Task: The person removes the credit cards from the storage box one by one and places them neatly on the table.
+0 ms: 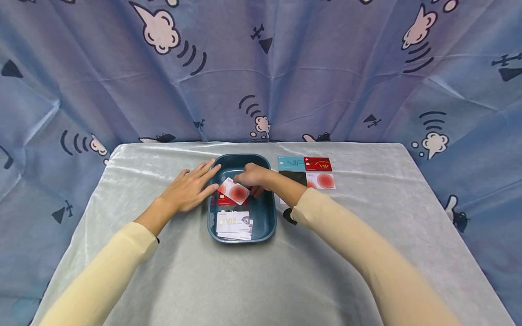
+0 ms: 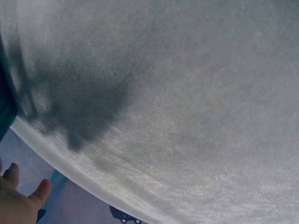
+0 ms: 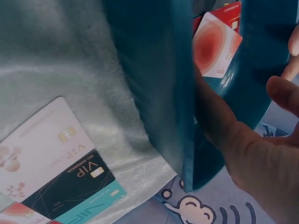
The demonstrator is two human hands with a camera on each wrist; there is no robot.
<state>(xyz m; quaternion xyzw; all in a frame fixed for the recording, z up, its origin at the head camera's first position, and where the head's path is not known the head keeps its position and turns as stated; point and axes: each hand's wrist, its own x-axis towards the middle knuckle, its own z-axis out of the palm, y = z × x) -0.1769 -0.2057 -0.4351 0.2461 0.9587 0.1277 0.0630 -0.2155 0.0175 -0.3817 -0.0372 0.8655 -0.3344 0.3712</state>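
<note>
A blue plastic bin (image 1: 242, 241) holds several cards. In it, a white card with red circles (image 1: 234, 191) lies askew over a red card (image 1: 224, 200), above white VIP cards (image 1: 232, 222). My right hand (image 1: 258, 175) reaches over the bin's right wall, close at the circled card's upper right edge. In the right wrist view, its thumb (image 3: 215, 112) goes down inside the wall and stands apart from the index finger (image 3: 282, 93); the thumb tip is hidden. My left hand (image 1: 191, 185) lies against the bin's left rim, fingers extended.
Right of the bin lie a light blue VIP card (image 1: 290, 163), a red VIP card (image 1: 318, 164), a black card (image 1: 297, 175) and another circled card (image 1: 325, 181). A white VIP card (image 3: 42, 144) is largely hidden by my right arm in the head view. A patterned curtain (image 1: 228, 90) hangs behind.
</note>
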